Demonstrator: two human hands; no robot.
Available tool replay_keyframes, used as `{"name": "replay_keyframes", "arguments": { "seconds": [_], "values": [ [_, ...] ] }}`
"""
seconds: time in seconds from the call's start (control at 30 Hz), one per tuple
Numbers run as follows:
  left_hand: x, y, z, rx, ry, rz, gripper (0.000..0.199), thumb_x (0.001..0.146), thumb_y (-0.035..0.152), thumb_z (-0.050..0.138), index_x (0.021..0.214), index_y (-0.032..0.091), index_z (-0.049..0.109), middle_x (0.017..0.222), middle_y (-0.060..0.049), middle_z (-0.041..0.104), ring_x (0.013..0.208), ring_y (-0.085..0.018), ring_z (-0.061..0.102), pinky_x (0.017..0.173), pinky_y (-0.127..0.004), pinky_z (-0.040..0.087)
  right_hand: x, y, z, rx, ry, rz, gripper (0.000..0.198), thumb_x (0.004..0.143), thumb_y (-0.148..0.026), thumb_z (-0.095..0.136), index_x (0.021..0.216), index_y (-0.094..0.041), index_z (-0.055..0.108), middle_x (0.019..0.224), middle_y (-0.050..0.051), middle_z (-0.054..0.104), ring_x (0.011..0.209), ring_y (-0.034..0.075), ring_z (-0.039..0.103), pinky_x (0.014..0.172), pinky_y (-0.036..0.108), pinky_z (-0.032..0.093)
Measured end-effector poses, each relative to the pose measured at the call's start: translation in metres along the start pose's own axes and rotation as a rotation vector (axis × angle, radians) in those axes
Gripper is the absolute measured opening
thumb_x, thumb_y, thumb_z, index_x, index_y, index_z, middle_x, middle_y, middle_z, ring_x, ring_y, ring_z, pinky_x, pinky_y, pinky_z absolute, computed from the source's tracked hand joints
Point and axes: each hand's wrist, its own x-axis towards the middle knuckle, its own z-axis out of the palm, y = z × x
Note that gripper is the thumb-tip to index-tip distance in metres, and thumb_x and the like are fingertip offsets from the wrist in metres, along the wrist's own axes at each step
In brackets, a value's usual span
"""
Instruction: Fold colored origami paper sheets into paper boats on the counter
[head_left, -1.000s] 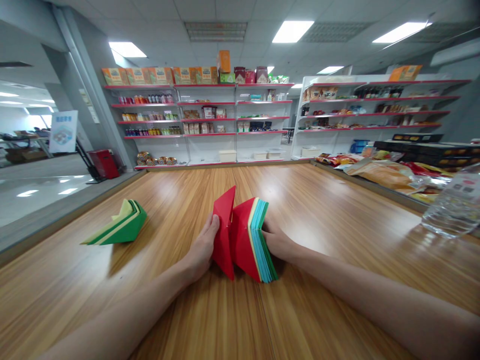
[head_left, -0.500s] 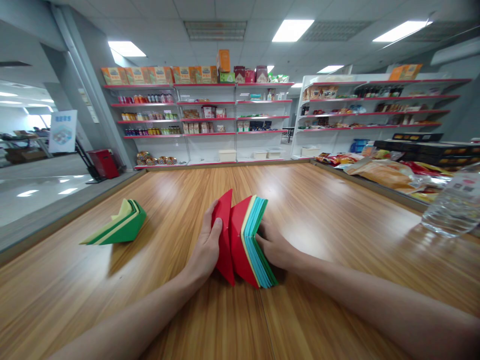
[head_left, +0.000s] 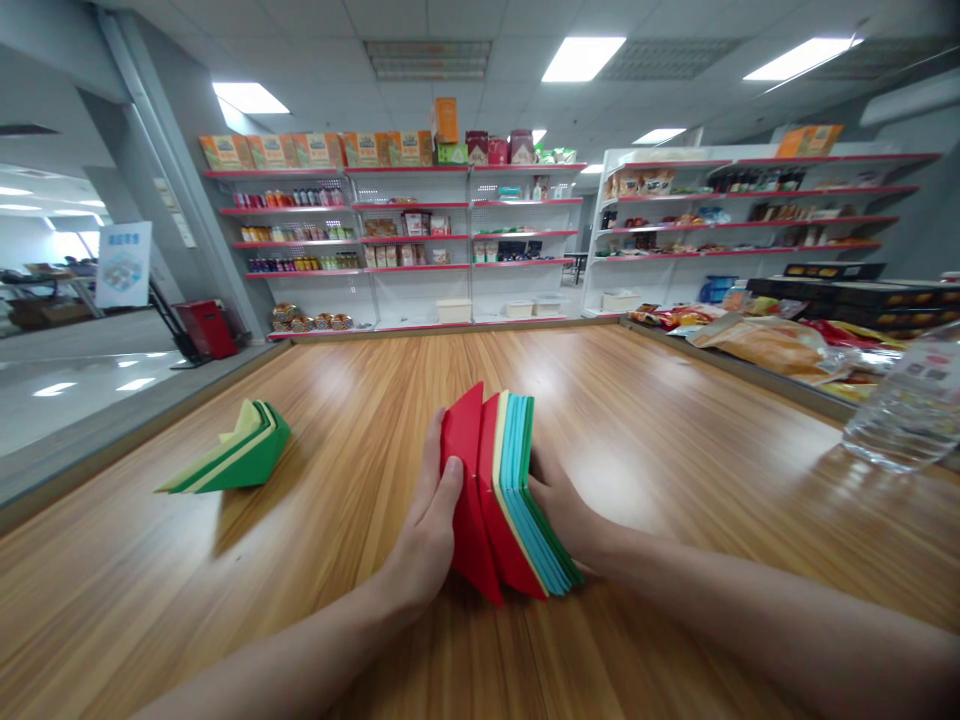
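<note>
Pinching the red piece (head_left: 466,430), the left hand (head_left: 427,530) holds it just beside the stack (head_left: 516,440), which the right hand (head_left: 574,510) grips, fingers partly hidden. Contact with the table (head_left: 360,400) below unclear. Piece-to-stack gap narrower than earlier.

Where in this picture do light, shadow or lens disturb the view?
Head view throughout: a ceiling light is burned white; the table shows pale glare; green paper casts a shadow toward us; the bottle looks stretched, probably by the lens; orange boxes' lettering is unreadable; red paper is fairly sharp.
</note>
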Motion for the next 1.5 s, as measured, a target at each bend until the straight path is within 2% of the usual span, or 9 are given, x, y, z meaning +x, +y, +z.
{"name": "replay_keyframes", "arguments": {
  "seconds": [0.2,0.4,0.7,0.83,0.97,1.03,1.17,1.33,1.5],
  "values": [
    [-0.009,0.002,0.001,-0.021,-0.02,-0.021,0.049,0.091,0.038,0.05,0.137,0.026,0.042,0.138,-0.003,0.049,0.142,-0.018,0.017,0.117,-0.031,0.003,-0.008,-0.005,0.009,0.029,0.005,0.009,0.041,0.077,-0.047,0.062,0.109,-0.022,0.059,0.112,0.007,0.064,0.112,0.028,0.054,0.093,0.04,0.047],
    [-0.006,0.003,-0.003,0.031,-0.151,-0.053,0.056,0.092,0.042,0.046,0.143,0.025,0.032,0.144,-0.003,0.042,0.142,-0.018,0.016,0.117,-0.029,0.003,-0.008,-0.007,0.01,0.076,0.006,0.015,0.046,0.075,-0.052,0.065,0.108,-0.021,0.059,0.109,0.008,0.065,0.114,0.03,0.053,0.094,0.043,0.046],
    [-0.006,-0.002,0.002,0.204,-0.29,-0.034,0.076,0.095,0.049,0.03,0.146,0.021,-0.019,0.157,-0.006,0.012,0.143,-0.017,0.003,0.118,-0.035,0.004,-0.004,0.003,0.001,0.142,0.001,0.113,0.04,0.071,-0.042,0.07,0.103,-0.019,0.059,0.108,0.007,0.066,0.105,0.027,0.058,0.092,0.042,0.046],
    [-0.001,-0.001,-0.003,0.356,-0.433,-0.021,0.079,0.095,0.052,0.026,0.141,0.018,-0.029,0.157,-0.009,0.008,0.143,-0.019,0.009,0.117,-0.04,0.008,0.007,0.007,-0.006,0.12,-0.002,0.131,0.035,0.071,-0.042,0.069,0.096,-0.018,0.062,0.097,0.006,0.069,0.092,0.025,0.062,0.08,0.038,0.051],
    [0.004,-0.002,-0.007,0.716,-0.669,0.106,0.082,0.094,0.051,0.033,0.145,0.018,-0.022,0.155,-0.013,0.013,0.141,-0.025,0.021,0.115,-0.047,0.017,0.036,0.028,-0.039,-0.155,0.245,0.093,0.035,0.073,-0.046,0.062,0.089,-0.015,0.064,0.084,0.006,0.07,0.076,0.022,0.064,0.066,0.032,0.051],
    [0.004,-0.002,-0.008,0.917,-0.803,0.214,0.079,0.091,0.05,0.041,0.149,0.022,-0.005,0.155,-0.012,0.016,0.141,-0.03,0.017,0.114,-0.052,0.015,0.05,0.039,-0.064,-0.355,0.445,0.088,0.032,0.074,-0.044,0.058,0.085,-0.015,0.065,0.084,0.005,0.07,0.077,0.022,0.064,0.065,0.031,0.05],
    [0.005,0.0,-0.012,1.157,-0.967,0.331,0.061,0.09,0.053,0.04,0.145,0.032,0.027,0.155,-0.006,0.014,0.141,-0.035,0.011,0.111,-0.059,0.013,0.068,0.051,-0.117,-0.5,0.705,0.147,0.027,0.074,-0.037,0.052,0.081,-0.015,0.065,0.081,0.009,0.069,0.08,0.026,0.063,0.065,0.033,0.047],
    [0.014,0.003,-0.023,1.248,-0.938,0.317,0.062,0.09,0.06,0.034,0.145,0.035,0.024,0.155,-0.005,0.012,0.141,-0.034,0.012,0.111,-0.058,0.014,0.077,0.053,-0.161,-0.604,0.894,0.203,0.031,0.073,-0.037,0.053,0.087,-0.013,0.067,0.08,0.012,0.068,0.083,0.027,0.063,0.072,0.035,0.048],
    [0.028,-0.002,-0.038,1.361,-0.835,0.244,0.065,0.089,0.065,0.027,0.146,0.036,0.018,0.156,-0.004,0.009,0.142,-0.033,0.008,0.111,-0.058,0.011,0.081,0.057,-0.167,-0.693,0.972,0.206,0.038,0.072,-0.038,0.057,0.099,-0.013,0.065,0.098,0.015,0.063,0.1,0.029,0.057,0.09,0.04,0.042]
  ]
}}
